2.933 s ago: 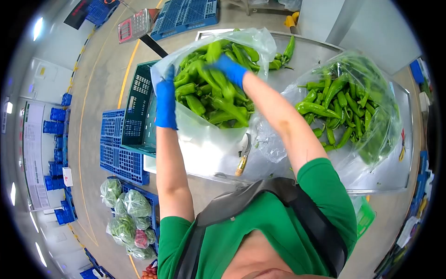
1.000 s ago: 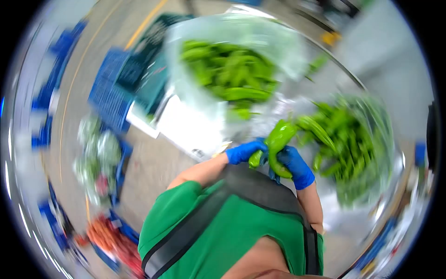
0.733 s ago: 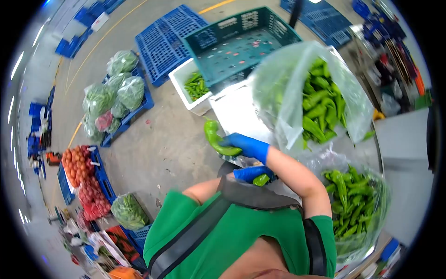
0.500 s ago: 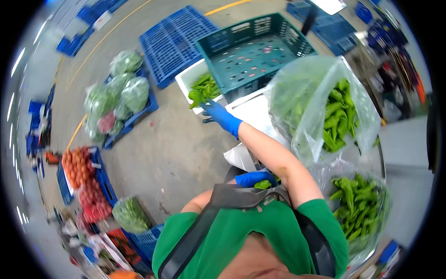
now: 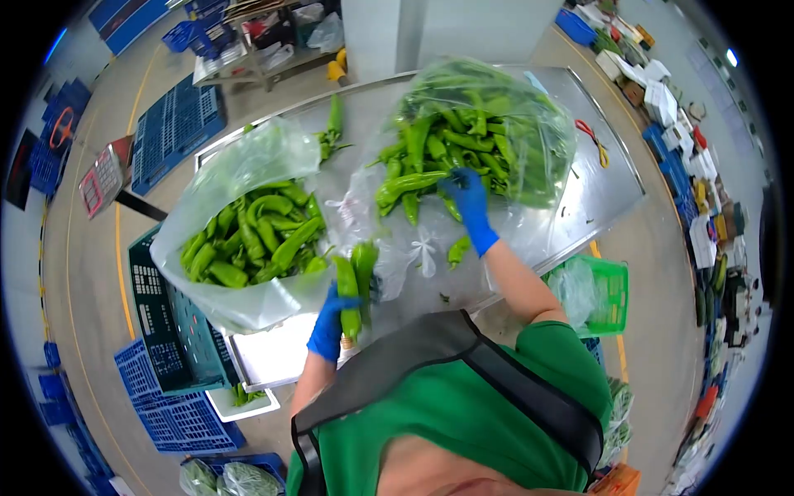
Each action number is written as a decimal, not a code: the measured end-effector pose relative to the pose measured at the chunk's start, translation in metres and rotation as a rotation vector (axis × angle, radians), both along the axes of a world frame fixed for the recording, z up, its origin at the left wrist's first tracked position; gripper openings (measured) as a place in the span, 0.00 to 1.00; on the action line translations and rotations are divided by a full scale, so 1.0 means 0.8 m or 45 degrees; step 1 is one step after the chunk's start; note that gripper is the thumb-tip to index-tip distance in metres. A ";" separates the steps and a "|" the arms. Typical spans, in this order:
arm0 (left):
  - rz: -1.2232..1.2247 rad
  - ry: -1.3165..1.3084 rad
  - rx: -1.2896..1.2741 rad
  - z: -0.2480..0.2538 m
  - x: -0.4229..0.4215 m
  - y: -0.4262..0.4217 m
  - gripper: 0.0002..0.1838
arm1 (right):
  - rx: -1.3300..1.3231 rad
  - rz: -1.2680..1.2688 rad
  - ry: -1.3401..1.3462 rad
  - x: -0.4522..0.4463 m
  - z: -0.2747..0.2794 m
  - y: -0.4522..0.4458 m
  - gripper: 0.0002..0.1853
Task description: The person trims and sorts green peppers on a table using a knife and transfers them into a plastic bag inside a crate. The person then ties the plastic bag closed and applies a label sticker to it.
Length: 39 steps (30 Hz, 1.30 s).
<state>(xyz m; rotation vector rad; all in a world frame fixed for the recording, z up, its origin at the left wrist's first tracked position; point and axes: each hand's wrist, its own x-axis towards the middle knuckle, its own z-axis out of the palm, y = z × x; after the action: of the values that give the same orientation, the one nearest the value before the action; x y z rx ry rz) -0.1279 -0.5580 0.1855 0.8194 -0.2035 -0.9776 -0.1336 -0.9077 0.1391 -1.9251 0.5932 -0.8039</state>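
My left hand [image 5: 332, 321], in a blue glove, is closed around long green peppers [image 5: 349, 298] held upright in front of my chest. Further up and to the right, my right hand [image 5: 470, 202], also blue-gloved, has its fingers bent at the end of a long green pepper [image 5: 409, 187] on the pile. That pile spills from the mouth of a clear plastic bag [image 5: 529, 124] on the metal table [image 5: 529, 248]. Just beyond my left hand, a second open bag [image 5: 227, 178] holds many peppers [image 5: 265, 236]. A small pepper [image 5: 457, 251] lies below my right hand.
Red-and-yellow scissors [image 5: 597, 145] lie at the table's right. A dark green crate [image 5: 186, 335] stands at the left, near a white box [image 5: 248, 407] with peppers. A scale display [image 5: 103, 178] rises at the left. A bright green basket [image 5: 610, 293] is below the table's right edge.
My view has swung right, from the crate and floor to the table. My right hand has left the white box and is now at the pepper pile. My left hand has moved out from my chest.
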 end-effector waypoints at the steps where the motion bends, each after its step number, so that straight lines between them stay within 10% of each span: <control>1: 0.055 -0.062 0.076 0.014 0.021 -0.038 0.30 | -0.051 -0.139 0.101 0.001 0.002 -0.041 0.24; 5: 0.334 -0.302 0.168 -0.023 0.131 -0.203 0.26 | 0.598 0.087 0.234 0.057 0.025 -0.095 0.45; 8: 0.140 -0.051 0.350 -0.091 0.209 -0.279 0.21 | -0.175 -0.446 0.743 0.131 -0.059 -0.085 0.52; 11: 0.167 -0.403 0.454 -0.083 0.208 -0.335 0.22 | -0.097 -0.340 0.738 0.103 -0.012 -0.062 0.58; 14: 0.027 -0.439 0.435 -0.077 0.214 -0.321 0.23 | 0.216 0.099 0.209 0.075 -0.074 -0.093 0.57; 24: 0.085 0.571 0.372 -0.159 0.155 -0.205 0.21 | 1.943 0.327 0.116 -0.080 -0.087 -0.094 0.29; 39: 0.051 0.625 0.299 -0.152 0.147 -0.208 0.24 | 1.526 0.592 0.272 -0.026 -0.022 -0.070 0.40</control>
<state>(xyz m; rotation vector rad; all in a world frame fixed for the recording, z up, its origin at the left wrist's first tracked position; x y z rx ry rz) -0.0106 -0.7241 0.0642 0.7663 0.3542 -1.1478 -0.1547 -0.9640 0.1219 -0.9422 0.5289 0.1125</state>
